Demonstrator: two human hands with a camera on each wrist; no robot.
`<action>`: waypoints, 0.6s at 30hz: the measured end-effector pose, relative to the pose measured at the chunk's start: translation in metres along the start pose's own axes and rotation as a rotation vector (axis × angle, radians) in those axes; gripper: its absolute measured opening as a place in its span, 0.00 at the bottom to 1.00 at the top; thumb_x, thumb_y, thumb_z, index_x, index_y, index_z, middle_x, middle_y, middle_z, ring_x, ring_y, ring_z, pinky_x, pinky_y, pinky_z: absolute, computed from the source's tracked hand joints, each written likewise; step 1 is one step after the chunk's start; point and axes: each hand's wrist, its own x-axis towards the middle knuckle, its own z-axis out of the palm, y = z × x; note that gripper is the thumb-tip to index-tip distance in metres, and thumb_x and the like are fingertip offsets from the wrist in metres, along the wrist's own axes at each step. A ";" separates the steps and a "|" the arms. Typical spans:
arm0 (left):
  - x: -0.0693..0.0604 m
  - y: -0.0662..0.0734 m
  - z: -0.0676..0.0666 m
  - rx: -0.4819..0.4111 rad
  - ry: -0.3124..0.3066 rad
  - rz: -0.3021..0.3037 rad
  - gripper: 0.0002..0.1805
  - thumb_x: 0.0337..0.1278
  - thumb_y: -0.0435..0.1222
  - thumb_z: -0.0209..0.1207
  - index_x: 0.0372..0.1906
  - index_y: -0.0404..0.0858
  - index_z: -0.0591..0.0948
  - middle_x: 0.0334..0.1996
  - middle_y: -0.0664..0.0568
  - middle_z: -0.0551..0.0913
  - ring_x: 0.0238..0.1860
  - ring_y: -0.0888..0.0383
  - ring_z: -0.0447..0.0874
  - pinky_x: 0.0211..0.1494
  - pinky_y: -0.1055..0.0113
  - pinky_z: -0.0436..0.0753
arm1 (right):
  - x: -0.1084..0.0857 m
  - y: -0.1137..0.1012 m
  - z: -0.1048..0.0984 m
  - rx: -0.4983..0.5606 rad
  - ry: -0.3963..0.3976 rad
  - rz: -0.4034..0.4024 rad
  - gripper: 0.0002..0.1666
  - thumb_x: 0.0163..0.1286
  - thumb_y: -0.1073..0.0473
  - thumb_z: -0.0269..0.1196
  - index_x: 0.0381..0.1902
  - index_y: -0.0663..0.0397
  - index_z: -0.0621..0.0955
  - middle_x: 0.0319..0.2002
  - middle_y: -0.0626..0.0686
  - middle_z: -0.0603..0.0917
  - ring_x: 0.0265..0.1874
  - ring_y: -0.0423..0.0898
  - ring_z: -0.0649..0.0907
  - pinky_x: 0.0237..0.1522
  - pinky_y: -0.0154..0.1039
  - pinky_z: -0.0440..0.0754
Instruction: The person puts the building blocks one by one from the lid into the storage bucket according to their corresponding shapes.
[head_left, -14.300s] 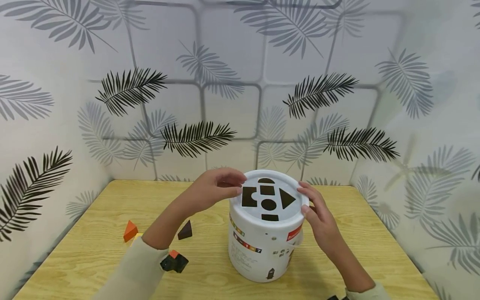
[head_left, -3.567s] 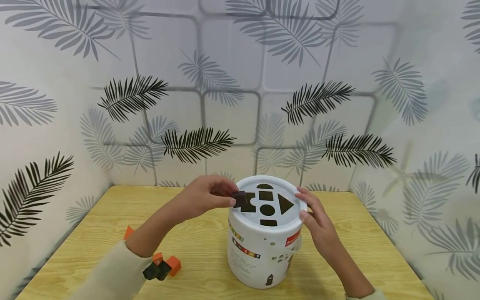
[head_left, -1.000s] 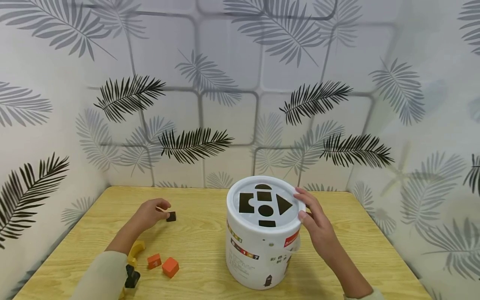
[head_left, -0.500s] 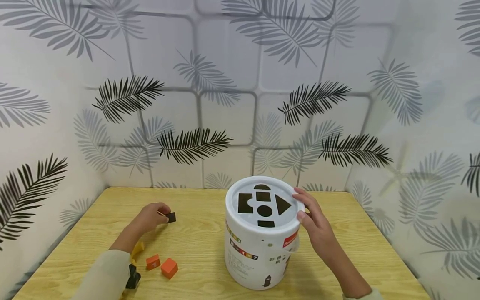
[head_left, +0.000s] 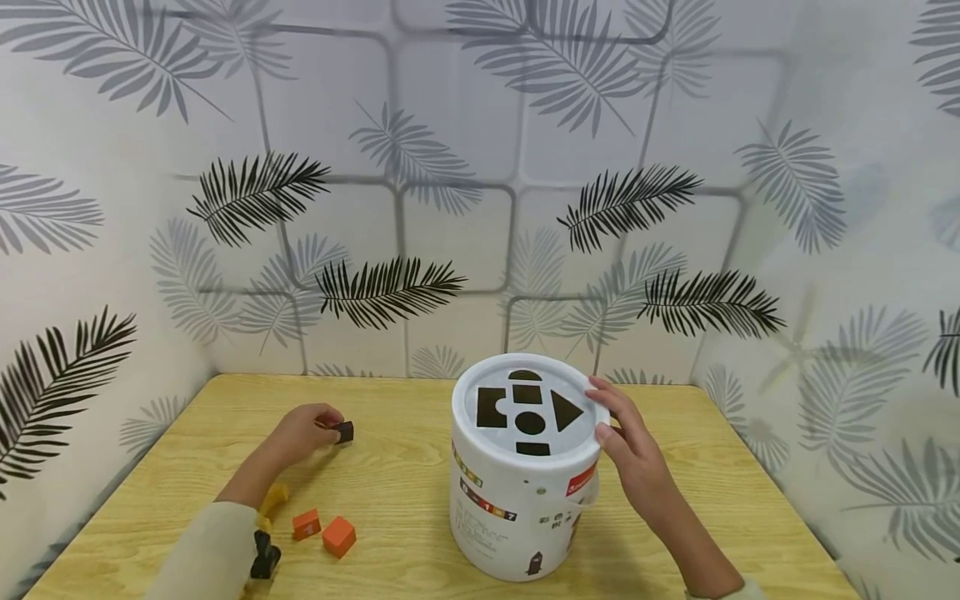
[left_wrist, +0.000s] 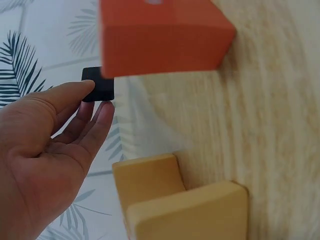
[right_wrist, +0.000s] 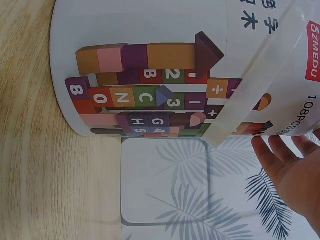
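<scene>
My left hand [head_left: 303,433] is at the back left of the table, pinching a small dark block [head_left: 344,432] between thumb and fingers. In the left wrist view the thumb presses the near face of this dark block [left_wrist: 102,90], and fingertips sit beneath it. To the right stands a white bucket [head_left: 480,533], upright, its lid [head_left: 498,433] cut with shaped holes. My right hand [head_left: 637,450] rests on the right side of its rim, fingertips and thumb touching. In the right wrist view the right hand's fingers lie fairly straight against the bucket's wall near the lid.
An orange-red cube [head_left: 339,537] and a red block with a number [head_left: 306,524] lie by my left forearm. A yellow curved block [head_left: 273,498] is partly hidden behind the sleeve. A black device [head_left: 264,557] sits at the left wrist. Patterned walls enclose the wooden table.
Some seconds ago my left hand held a dark block over the lid; it has since moved left and away from the bucket. Within the last second the dark block turns slightly. My right hand stays put.
</scene>
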 end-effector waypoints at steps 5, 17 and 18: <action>-0.004 0.009 -0.006 -0.046 0.016 0.011 0.17 0.66 0.31 0.61 0.57 0.28 0.79 0.48 0.37 0.83 0.47 0.45 0.82 0.46 0.56 0.82 | 0.000 -0.001 0.000 -0.005 0.001 0.004 0.24 0.81 0.63 0.45 0.72 0.56 0.67 0.78 0.54 0.58 0.72 0.29 0.61 0.61 0.22 0.70; -0.014 0.048 -0.013 -0.135 -0.001 0.063 0.17 0.68 0.35 0.61 0.57 0.32 0.81 0.51 0.39 0.83 0.48 0.48 0.84 0.47 0.59 0.84 | 0.000 -0.002 0.001 0.007 0.005 -0.008 0.24 0.81 0.64 0.45 0.71 0.57 0.67 0.77 0.55 0.58 0.72 0.30 0.61 0.61 0.22 0.70; -0.015 0.052 -0.013 -0.141 0.000 0.066 0.17 0.68 0.35 0.61 0.57 0.33 0.81 0.51 0.39 0.83 0.48 0.49 0.84 0.47 0.59 0.84 | 0.000 -0.001 0.001 0.006 0.004 -0.006 0.24 0.81 0.64 0.45 0.71 0.57 0.67 0.77 0.55 0.58 0.72 0.30 0.61 0.61 0.22 0.71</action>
